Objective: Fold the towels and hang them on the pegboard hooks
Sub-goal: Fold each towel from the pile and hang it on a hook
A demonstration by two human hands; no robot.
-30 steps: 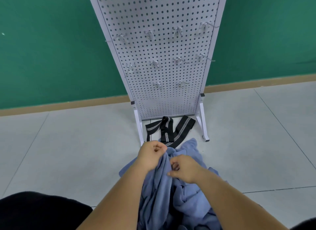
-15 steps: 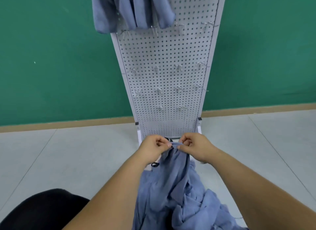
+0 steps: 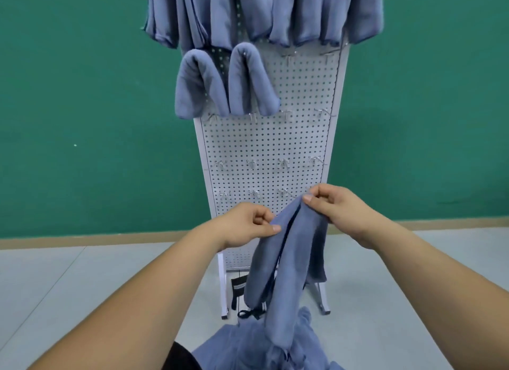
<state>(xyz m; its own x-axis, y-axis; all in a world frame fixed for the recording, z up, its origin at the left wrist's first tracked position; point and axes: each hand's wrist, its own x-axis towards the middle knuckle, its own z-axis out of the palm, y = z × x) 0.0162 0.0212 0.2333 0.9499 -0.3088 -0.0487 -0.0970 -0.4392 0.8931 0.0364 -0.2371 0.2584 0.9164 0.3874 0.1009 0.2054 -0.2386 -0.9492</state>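
The towel (image 3: 289, 259), blue-grey, hangs lengthwise in the lower middle of the frame, in front of the foot of the pegboard (image 3: 264, 149). The left hand (image 3: 245, 226) pinches its upper edge between thumb and curled fingers. The right hand (image 3: 336, 212) pinches the top corner just beside it and a little higher, its fingers curled too.

Both grips are thin fingertip pinches, so a slip is the likely fault: one edge lets go and the fold falls open. The towel's lower end reaches the pile of towels (image 3: 248, 350) at bottom centre, and I cannot tell whether it rests on the pile or hangs clear. If the two catch, lifting may drag another towel along. The bare hooks (image 3: 287, 58) at centre right look short, so a lopsided fold could slide off. The board stands on slim legs (image 3: 223, 287), and a push might rock it.

Two folded towels (image 3: 190, 94) hang at the board's upper left, with more hung towels (image 3: 303, 11) across the top edge. A black strap (image 3: 238, 287) lies on the floor (image 3: 82, 287) between the legs, behind the held towel.
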